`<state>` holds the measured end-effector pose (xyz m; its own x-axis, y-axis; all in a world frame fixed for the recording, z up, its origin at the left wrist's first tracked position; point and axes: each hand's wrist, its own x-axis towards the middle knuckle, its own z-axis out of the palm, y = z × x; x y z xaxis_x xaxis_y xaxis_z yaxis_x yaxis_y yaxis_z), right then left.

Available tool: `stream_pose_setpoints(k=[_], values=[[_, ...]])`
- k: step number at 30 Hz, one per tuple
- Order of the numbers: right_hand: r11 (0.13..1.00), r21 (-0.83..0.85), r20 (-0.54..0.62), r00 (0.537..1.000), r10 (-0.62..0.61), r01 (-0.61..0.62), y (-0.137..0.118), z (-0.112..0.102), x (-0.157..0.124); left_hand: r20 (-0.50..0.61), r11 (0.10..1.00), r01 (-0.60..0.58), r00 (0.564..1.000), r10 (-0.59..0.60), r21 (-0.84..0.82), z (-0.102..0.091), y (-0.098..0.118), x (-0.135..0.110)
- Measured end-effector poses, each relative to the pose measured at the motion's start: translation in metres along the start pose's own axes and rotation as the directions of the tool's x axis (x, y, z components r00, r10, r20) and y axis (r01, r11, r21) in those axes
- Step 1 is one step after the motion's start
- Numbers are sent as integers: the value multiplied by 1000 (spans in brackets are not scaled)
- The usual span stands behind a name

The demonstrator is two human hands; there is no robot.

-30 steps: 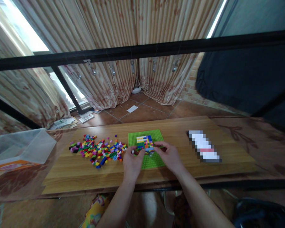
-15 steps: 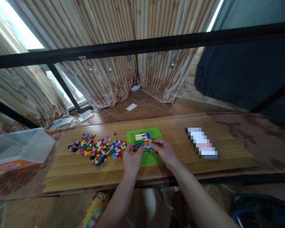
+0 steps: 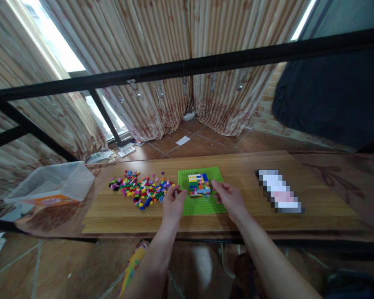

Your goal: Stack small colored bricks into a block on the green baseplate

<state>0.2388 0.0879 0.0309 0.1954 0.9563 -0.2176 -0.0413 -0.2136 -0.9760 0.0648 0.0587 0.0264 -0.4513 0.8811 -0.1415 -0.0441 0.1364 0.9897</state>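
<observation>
Building appears underway between the tabletop (image 3: 118,220) edges: left hand (image 3: 173,205) and right hand (image 3: 232,201), each grip narrow, contents unclear, flank a brick block (image 3: 199,185); additions would demand alignment.

- Striped curtains (image 3: 156,37) with reddish-brown blotches hang across the back, their hems reaching the floor.
- A black rail (image 3: 187,67) crosses in front of them.
- Bright window glass (image 3: 59,43) shows through a gap at the left.
- A translucent plastic box (image 3: 77,180) with an orange label (image 3: 54,201) sits at the left end of the table.
- A wooden board (image 3: 243,166) lies over a brown patterned covering (image 3: 327,174).
- A flat oblong object (image 3: 279,193), blurred by pixelation, lies on the board's right part.
- Papers (image 3: 101,156) and a white sheet (image 3: 183,140) lie apart on the tiled floor (image 3: 212,143).
- A dark cover (image 3: 330,91) hangs at the right, beside a brick-patterned wall (image 3: 264,108).
</observation>
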Motion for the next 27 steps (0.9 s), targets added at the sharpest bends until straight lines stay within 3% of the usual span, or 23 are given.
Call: stream_pose_setpoints(k=[4, 8, 12, 15, 23, 27], values=[[999, -9, -48, 998, -35, 35, 1, -5, 2, 79, 934, -222, 975, 208, 279, -42, -2, -3], [998, -24, -2, 998, -57, 57, 5, -3, 3, 272, 687, -467, 884, 381, 557, -72, -11, -3], [989, -102, 28, 994, -108, 110, 7, -2, 3, 391, 505, -578, 812, 433, 641, -85, -17, 3], [982, -148, 20, 993, -116, 118, 10, -4, 5, 405, 479, -595, 798, 445, 645, -88, -19, 9], [956, -218, -20, 978, -207, 198, 15, -9, 9, 304, 494, -567, 802, 514, 660, -85, -20, 7], [950, -240, -72, 972, -223, 200, 15, -11, 11, 130, 543, -480, 819, 559, 689, -85, -15, 2]])
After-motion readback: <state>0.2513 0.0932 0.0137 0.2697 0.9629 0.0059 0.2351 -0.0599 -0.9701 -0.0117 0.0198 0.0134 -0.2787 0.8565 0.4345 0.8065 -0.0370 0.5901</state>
